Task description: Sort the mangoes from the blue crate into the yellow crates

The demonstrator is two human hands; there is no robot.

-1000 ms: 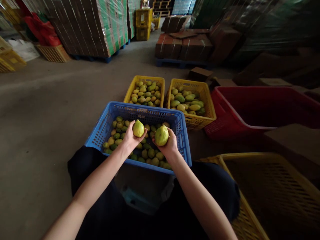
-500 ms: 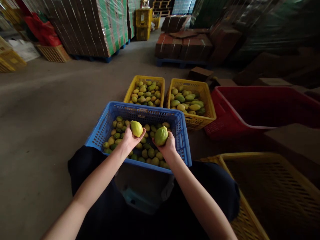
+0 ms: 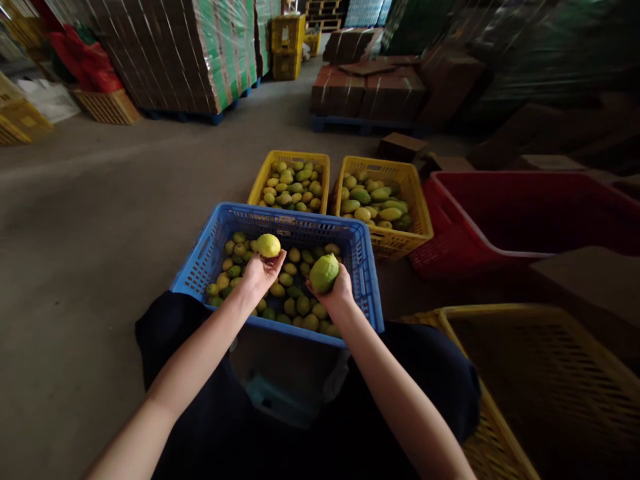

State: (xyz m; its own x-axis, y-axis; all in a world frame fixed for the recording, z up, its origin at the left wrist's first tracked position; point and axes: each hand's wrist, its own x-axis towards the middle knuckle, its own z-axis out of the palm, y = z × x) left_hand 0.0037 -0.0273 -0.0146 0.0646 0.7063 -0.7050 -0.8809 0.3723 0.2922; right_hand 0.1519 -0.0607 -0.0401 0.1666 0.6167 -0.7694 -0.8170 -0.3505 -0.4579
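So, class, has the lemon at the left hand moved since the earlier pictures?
Yes: the lemon has shifted left and slightly up in view, judged against the blue crate.

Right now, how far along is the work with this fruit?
Looks done, perhaps: fruit already lies in the left yellow crate and right yellow crate. In hand: a yellow fruit in the left hand and a greener fruit in the right hand, both over the blue crate. Apparently left: the many loose fruits inside that blue crate, so the work looks only partway.
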